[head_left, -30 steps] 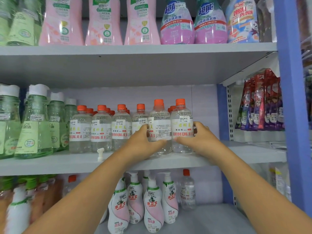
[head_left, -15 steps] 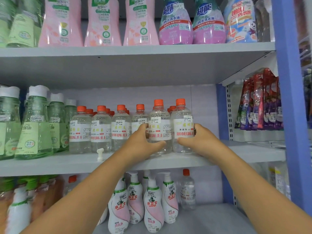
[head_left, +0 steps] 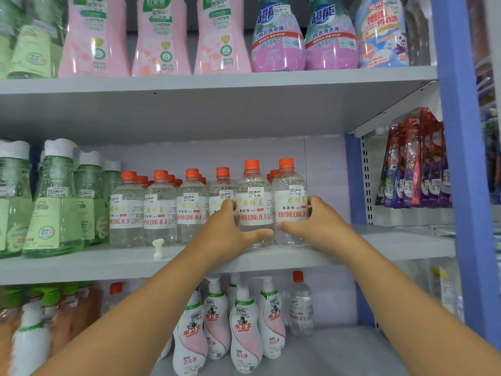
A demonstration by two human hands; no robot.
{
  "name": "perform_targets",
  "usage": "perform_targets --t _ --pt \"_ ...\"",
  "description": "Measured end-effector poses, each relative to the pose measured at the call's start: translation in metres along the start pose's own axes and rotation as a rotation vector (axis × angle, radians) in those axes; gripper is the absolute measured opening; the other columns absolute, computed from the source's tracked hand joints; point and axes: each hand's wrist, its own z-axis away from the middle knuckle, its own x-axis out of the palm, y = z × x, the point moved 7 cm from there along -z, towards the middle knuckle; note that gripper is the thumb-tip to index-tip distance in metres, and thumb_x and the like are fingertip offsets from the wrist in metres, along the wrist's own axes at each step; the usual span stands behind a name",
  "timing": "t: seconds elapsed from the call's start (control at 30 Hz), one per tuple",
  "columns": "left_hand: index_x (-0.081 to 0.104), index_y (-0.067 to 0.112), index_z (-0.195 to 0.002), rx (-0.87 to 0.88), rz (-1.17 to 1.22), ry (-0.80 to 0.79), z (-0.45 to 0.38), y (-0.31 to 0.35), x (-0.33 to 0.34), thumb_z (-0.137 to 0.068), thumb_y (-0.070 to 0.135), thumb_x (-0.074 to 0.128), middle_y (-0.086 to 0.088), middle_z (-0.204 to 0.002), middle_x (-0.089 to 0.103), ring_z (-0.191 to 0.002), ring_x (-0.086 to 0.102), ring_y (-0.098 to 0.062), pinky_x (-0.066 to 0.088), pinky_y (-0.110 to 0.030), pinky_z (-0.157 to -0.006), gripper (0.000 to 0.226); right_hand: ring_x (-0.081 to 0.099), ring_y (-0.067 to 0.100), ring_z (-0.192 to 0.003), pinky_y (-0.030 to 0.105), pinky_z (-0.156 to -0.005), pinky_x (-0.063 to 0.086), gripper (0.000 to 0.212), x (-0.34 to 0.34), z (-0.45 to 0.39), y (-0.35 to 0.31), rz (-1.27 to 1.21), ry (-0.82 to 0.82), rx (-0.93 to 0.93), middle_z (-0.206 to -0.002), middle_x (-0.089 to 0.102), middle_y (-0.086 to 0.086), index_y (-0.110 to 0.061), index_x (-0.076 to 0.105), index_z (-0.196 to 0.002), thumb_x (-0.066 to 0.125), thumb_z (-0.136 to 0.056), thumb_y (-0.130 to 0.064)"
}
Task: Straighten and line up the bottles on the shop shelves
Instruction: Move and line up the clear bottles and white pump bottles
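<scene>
On the middle shelf [head_left: 81,264], the two front clear bottles now show their labels more squarely forward than a second ago, so this pair looks nearly lined up. The left hand [head_left: 225,234] keeps its grip round the left bottle [head_left: 253,204], the right hand [head_left: 315,226] round the right bottle [head_left: 290,202], both arms reaching up

pink bottles [head_left: 160,36] 3 | purple bottles [head_left: 276,42] 2 | pump bottles [head_left: 245,329] 4 | hands [head_left: 227,234] 2

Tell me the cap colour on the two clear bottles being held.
Orange, on both clear bottles on the middle shelf; the head view, the only one, shows it.
</scene>
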Motion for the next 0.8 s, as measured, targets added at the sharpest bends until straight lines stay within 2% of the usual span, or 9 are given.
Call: perform_targets --t 0.07,0.17,0.33,0.43,0.53,0.7,0.8 --pt "0.045 0.032 -0.126 -0.003 0.005 -0.005 -0.0003 -0.0007 -0.0002 -0.080 0.065 0.072 0.024 -0.103 0.058 -0.090 0.056 0.008 0.047 -0.019 -0.067 0.063 0.065 0.007 -0.092 0.023 -0.066 0.050 0.058 0.0002 -0.0022 0.0018 -0.001 0.010 0.004 -0.110 0.064 -0.008 -0.025 0.052 -0.119 0.086 -0.074 -0.038" --pt "0.046 0.031 -0.130 -0.027 0.048 -0.016 -0.0025 -0.0041 -0.0009 -0.085 0.054 0.073 0.019 -0.112 0.061 -0.092 0.058 0.006 0.051 -0.022 -0.072 0.058 0.065 0.008 -0.092 0.026 -0.070 0.053 0.056 -0.0002 -0.0038 0.0048 -0.010 0.014 0.013 -0.110 0.065 -0.007 -0.024 0.052 -0.119 0.085 -0.076 -0.036" --pt "0.045 0.031 -0.133 -0.036 0.068 -0.016 -0.0023 -0.0047 -0.0016 -0.083 0.054 0.075 0.021 -0.107 0.059 -0.093 0.061 0.003 0.053 -0.022 -0.070 0.063 0.062 0.005 -0.092 0.020 -0.063 0.046 0.060 -0.0005 -0.0047 0.0054 0.019 0.038 0.003 -0.115 0.062 -0.006 -0.024 0.049 -0.121 0.086 -0.077 -0.038" --pt "0.044 0.030 -0.136 -0.040 0.075 -0.009 -0.0032 -0.0049 -0.0017 -0.082 0.055 0.076 0.021 -0.106 0.058 -0.091 0.060 0.004 0.051 -0.019 -0.066 0.067 0.064 0.010 -0.096 0.024 -0.070 0.052 0.066 0.0004 -0.0074 0.0068 0.022 0.040 0.007 -0.119 0.059 -0.003 -0.027 0.050 -0.123 0.086 -0.071 -0.043" --pt "0.037 0.033 -0.145 -0.030 0.110 0.011 -0.0029 -0.0048 -0.0028 -0.082 0.053 0.077 0.021 -0.108 0.058 -0.091 0.061 0.005 0.049 -0.019 -0.065 0.077 0.065 0.010 -0.096 0.025 -0.071 0.053 0.060 0.0014 -0.0073 0.0060 0.018 0.020 -0.002 -0.116 0.063 -0.004 -0.026 0.052 -0.122 0.085 -0.073 -0.037" --pt "0.043 0.035 -0.141 -0.015 0.123 0.012 -0.0055 -0.0073 -0.0033 -0.084 0.051 0.076 0.017 -0.117 0.063 -0.097 0.064 0.000 0.058 -0.032 -0.086 0.067 0.065 0.011 -0.096 0.026 -0.073 0.054 0.053 0.0016 -0.0078 0.0056 0.035 0.037 -0.018 -0.116 0.062 -0.003 -0.027 0.052 -0.115 0.086 -0.075 -0.036" --pt "0.042 0.034 -0.142 -0.011 0.117 0.001 -0.0042 -0.0062 -0.0030 -0.085 0.050 0.075 0.022 -0.109 0.059 -0.096 0.063 0.003 0.056 -0.028 -0.083 0.067 0.065 0.011 -0.097 0.027 -0.074 0.055 0.060 0.0029 -0.0100 0.0078 0.033 0.033 -0.009 -0.118 0.062 -0.003 -0.025 0.053 -0.121 0.086 -0.073 -0.038"
